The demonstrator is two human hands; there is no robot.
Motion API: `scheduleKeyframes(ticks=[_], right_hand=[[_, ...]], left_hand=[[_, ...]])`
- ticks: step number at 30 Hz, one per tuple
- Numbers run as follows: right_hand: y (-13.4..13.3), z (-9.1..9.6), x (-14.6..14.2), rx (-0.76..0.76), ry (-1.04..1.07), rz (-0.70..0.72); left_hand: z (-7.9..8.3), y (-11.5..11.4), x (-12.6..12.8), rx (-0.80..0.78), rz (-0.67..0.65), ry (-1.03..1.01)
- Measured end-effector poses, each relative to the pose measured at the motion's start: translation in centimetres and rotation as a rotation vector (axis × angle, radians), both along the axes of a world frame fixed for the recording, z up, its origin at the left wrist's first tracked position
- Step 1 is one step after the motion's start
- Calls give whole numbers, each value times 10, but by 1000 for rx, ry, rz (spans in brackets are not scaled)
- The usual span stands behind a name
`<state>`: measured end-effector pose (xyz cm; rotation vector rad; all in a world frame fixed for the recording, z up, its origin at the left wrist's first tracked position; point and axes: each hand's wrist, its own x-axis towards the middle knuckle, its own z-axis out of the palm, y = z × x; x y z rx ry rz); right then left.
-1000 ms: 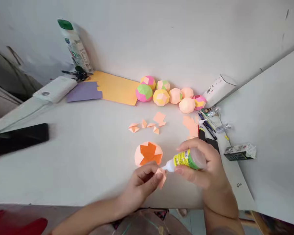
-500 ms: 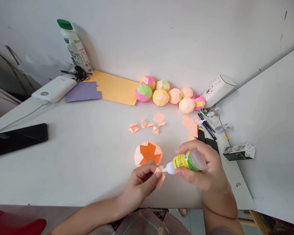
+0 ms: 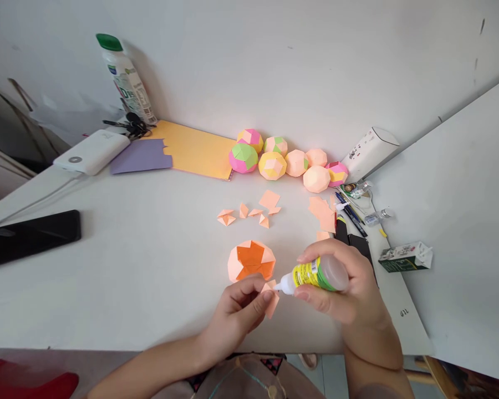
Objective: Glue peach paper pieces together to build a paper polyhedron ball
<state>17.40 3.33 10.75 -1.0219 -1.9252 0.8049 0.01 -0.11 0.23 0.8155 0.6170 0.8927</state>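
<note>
Between the thumb and fingers of my left hand (image 3: pixel 243 310) is a small folded peach paper piece (image 3: pixel 273 305). My right hand (image 3: pixel 355 288) grips a glue bottle (image 3: pixel 310 275) with a yellow and green label, tipped sideways so its white nozzle meets the paper's upper edge. Just beyond my left hand sits a partly built peach paper ball (image 3: pixel 235 263), its open side showing an orange inside. Several small folded peach pieces (image 3: pixel 244 210) and a flat peach square (image 3: pixel 270 199) lie farther back on the table.
Finished paper balls (image 3: pixel 273 165) line the wall. Peach scraps (image 3: pixel 322 210), pens (image 3: pixel 350 211) and a small carton (image 3: pixel 406 257) are on the right. Leftward are a phone (image 3: pixel 33 237), a power bank (image 3: pixel 92 152), yellow paper (image 3: pixel 199 148) and a green-capped bottle (image 3: pixel 127 77).
Both hands stay almost where they were, the glue nozzle still at the folded paper piece. The view has shifted only very slightly.
</note>
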Motion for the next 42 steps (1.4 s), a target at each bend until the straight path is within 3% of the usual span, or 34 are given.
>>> scheduleKeyframes(ticks=[42], right_hand=[[-2,1,0,22,-31,38]], left_hand=[[-7,0,1,-28,43,-44]])
